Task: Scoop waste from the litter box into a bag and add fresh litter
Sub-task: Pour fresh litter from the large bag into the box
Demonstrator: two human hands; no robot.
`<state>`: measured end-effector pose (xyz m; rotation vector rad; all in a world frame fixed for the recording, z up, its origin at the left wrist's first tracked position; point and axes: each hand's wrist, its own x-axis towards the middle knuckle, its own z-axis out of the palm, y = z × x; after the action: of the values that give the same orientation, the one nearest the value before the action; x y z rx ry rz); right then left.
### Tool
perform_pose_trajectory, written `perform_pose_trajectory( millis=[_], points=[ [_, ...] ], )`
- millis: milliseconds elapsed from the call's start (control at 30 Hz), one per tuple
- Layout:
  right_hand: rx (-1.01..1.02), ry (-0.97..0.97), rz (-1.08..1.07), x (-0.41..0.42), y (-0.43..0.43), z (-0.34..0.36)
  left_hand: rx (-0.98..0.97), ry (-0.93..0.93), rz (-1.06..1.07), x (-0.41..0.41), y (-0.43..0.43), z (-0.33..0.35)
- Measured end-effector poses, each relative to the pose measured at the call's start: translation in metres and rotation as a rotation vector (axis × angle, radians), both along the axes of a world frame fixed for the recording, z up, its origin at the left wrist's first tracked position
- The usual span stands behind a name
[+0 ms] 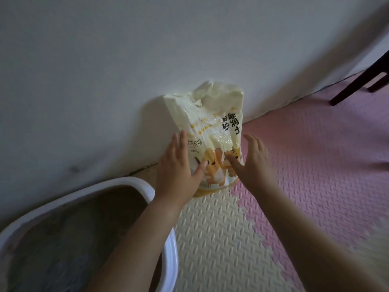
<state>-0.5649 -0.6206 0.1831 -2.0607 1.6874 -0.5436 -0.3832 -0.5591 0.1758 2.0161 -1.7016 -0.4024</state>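
A cream and yellow bag of cat litter [212, 127] with a cartoon cat stands upright on the floor, leaning against the white wall, its top crumpled open. My left hand [179, 165] lies flat against the bag's left side, fingers straight, thumb on its front. My right hand [252, 163] is at the bag's right side with fingers spread, thumb touching the printed front. The white litter box [168, 245] holding dark grey-brown litter sits at the lower left, under my left forearm.
Foam floor mats cover the floor, cream [214, 239] in the middle and pink [326, 165] to the right. A dark furniture leg [357, 81] stands at the upper right near the wall.
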Motion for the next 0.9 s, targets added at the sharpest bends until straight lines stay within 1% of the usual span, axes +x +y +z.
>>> perform_pose_trajectory(
  millis=[100, 167, 267, 367, 467, 567, 600, 700, 800, 900],
  points=[
    [-0.014, -0.053, -0.036, 0.004, -0.02, -0.052, -0.085, 0.06, 0.041, 0.001, -0.023, -0.044],
    [-0.001, -0.089, -0.078, 0.006, -0.035, -0.078, -0.111, 0.149, 0.019, -0.001, -0.036, -0.062],
    [0.078, -0.138, -0.117, 0.009, -0.047, -0.108, -0.073, 0.259, -0.03, -0.004, -0.046, -0.077],
    [0.096, -0.263, -0.166, 0.011, -0.039, -0.12, -0.043, 0.372, 0.035, -0.009, -0.043, -0.082],
    [0.045, -0.3, -0.176, 0.014, -0.037, -0.128, 0.002, 0.329, 0.071, -0.014, -0.041, -0.091],
    [-0.013, -0.324, -0.253, 0.017, -0.041, -0.139, -0.023, 0.248, 0.078, -0.013, -0.047, -0.099],
    [-0.019, -0.32, -0.277, 0.016, -0.041, -0.14, -0.029, 0.233, 0.093, -0.013, -0.049, -0.099],
    [-0.042, -0.223, -0.292, 0.01, -0.039, -0.134, -0.034, 0.228, 0.165, -0.016, -0.049, -0.095],
    [-0.028, -0.211, -0.314, 0.002, -0.031, -0.129, -0.042, 0.213, 0.212, -0.02, -0.044, -0.097],
    [-0.042, -0.206, -0.309, -0.008, -0.018, -0.129, -0.054, 0.191, 0.208, -0.022, -0.038, -0.099]
  ],
)
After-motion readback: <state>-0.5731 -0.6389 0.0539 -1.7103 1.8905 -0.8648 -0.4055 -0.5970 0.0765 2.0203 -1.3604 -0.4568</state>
